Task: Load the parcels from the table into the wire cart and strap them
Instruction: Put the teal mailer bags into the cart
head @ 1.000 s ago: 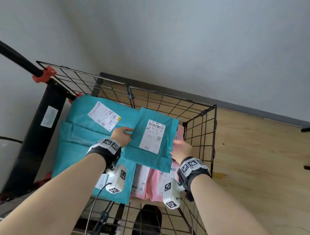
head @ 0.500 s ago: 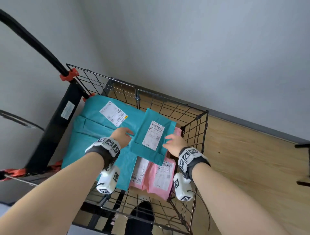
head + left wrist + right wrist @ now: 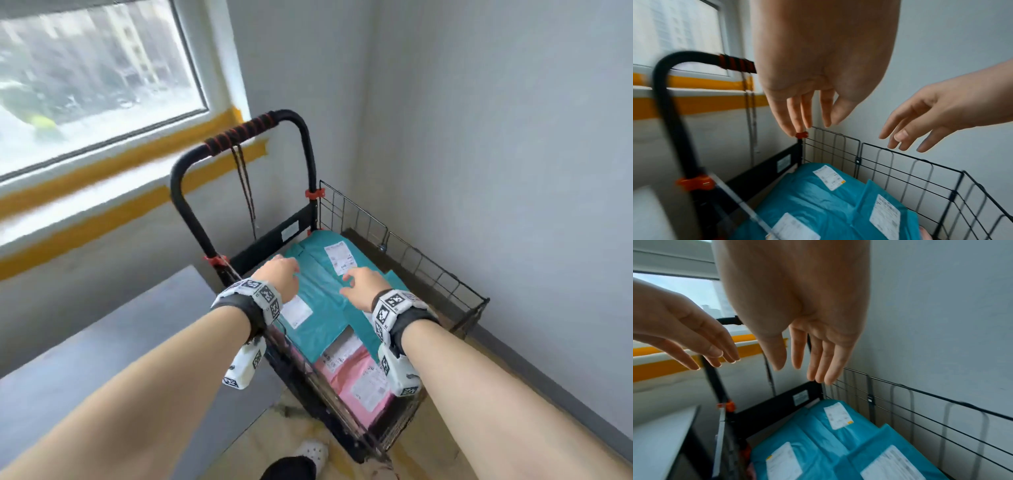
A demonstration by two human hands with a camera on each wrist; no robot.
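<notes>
Head view: the wire cart [image 3: 404, 240] stands in a room corner, just beside the grey wall on its right side. The black push handle [image 3: 239, 137] rises at the far end, below the window [image 3: 96, 68]. A dark cord [image 3: 245, 185] hangs from the handle grip.

Cart contents: teal parcels [image 3: 318, 291] fill the far and middle part of the cart. Each visible teal parcel carries a white shipping label [image 3: 340, 260]. Pink parcels [image 3: 363, 377] lie at the near end, partly under the teal ones.

Left hand [image 3: 279, 279]: positioned above the teal parcels at the left side of the cart. The fingers are apart and loosely extended, pointing down. The hand holds nothing. The left wrist view shows the fingers [image 3: 797, 112] clear of the parcels [image 3: 818, 203] below, with air between them.

Right hand [image 3: 364, 286]: positioned above the teal parcels, near the label. The fingers are spread and relaxed. The hand holds nothing. The right wrist view shows the fingers [image 3: 822, 360] extended and raised above the parcels [image 3: 838, 434], not touching them.

Both hands are side by side and apart from each other. Each wrist carries a band with black-and-white markers [image 3: 262, 298].

A grey surface [image 3: 102, 342] lies to the left of the cart, just beside it. The floor [image 3: 445, 455] under the cart is light wood. A white shoe [image 3: 310, 452] shows at the bottom edge, near the cart's front end.
</notes>
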